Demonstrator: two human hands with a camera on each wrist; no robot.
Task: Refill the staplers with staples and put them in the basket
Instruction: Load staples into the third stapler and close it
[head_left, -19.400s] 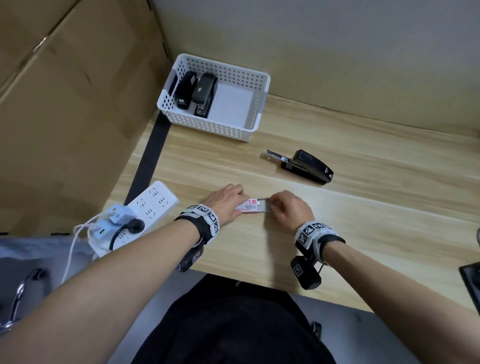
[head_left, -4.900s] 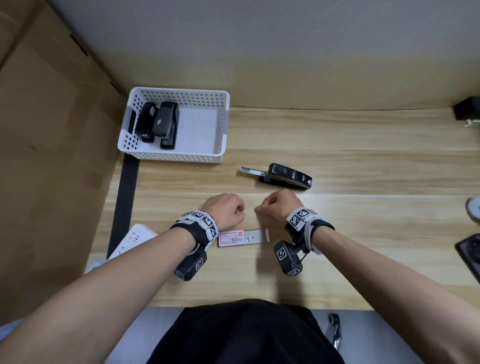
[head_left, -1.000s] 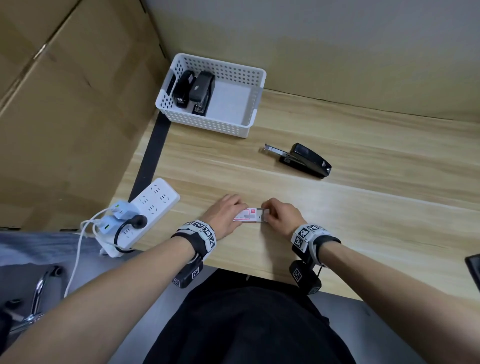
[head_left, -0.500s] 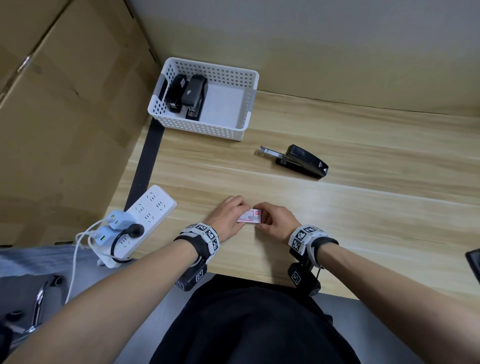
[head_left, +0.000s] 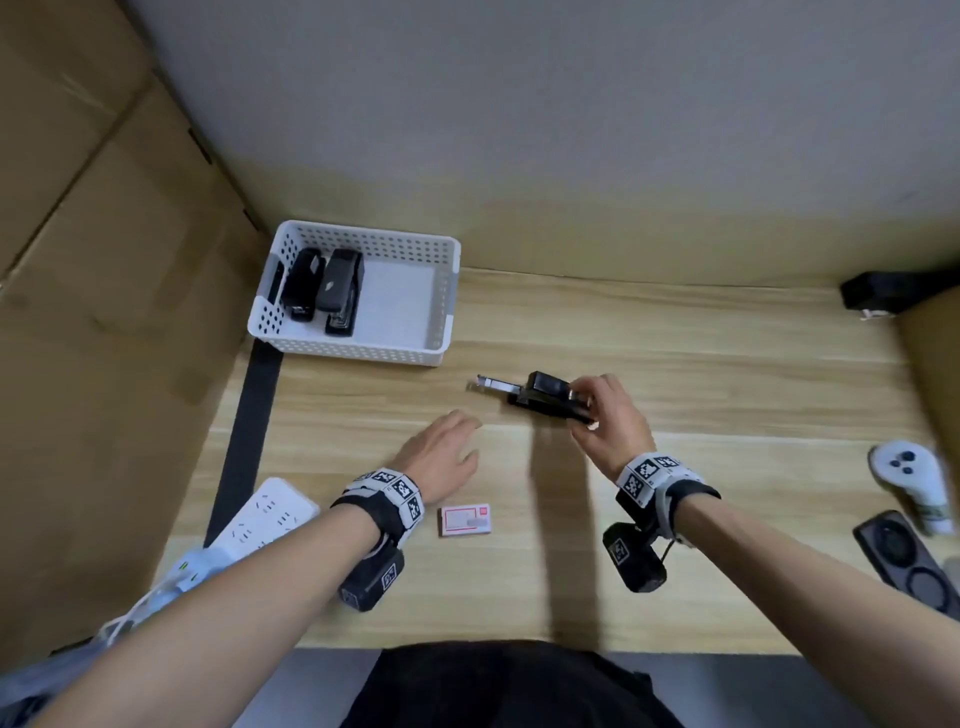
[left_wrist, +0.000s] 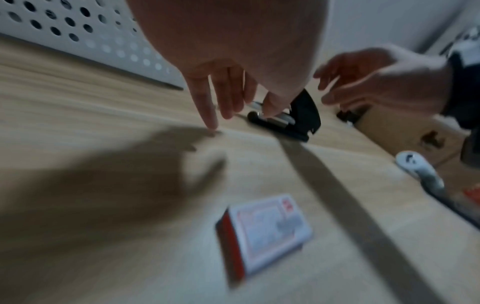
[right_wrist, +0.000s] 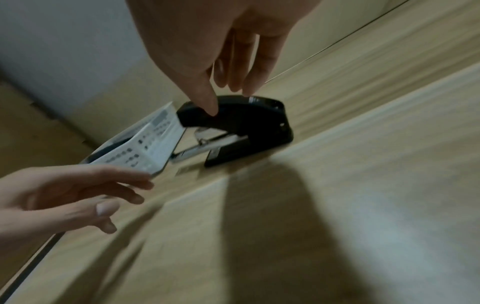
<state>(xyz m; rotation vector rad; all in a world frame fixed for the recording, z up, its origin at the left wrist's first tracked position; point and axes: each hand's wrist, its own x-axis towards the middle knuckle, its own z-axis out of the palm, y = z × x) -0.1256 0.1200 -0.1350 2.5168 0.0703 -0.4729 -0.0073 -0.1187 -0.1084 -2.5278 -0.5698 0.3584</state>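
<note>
A black stapler (head_left: 545, 397) lies mid-table with its metal staple tray (head_left: 491, 385) slid out to the left. My right hand (head_left: 584, 408) grips its top cover, thumb on the near side and fingers over the far edge, as the right wrist view shows on the stapler (right_wrist: 246, 127). My left hand (head_left: 467, 439) hovers open and holds nothing, just left of the stapler. The small red-and-white staple box (head_left: 466, 520) lies shut near the front edge, seen too as the staple box (left_wrist: 265, 232). The white basket (head_left: 363, 353) at the back left holds two dark staplers (head_left: 322, 288).
A white power strip (head_left: 265, 512) with plugs sits at the front left, beside a black strip (head_left: 249, 415) along the cardboard wall. At the right edge lie a white controller (head_left: 906, 467) and a black device (head_left: 904, 556). A dark object (head_left: 872, 296) sits back right.
Both hands have let go of the staple box, which now lies shut on the table. My right hand has moved forward onto the stapler and my left hand has lifted towards it.
</note>
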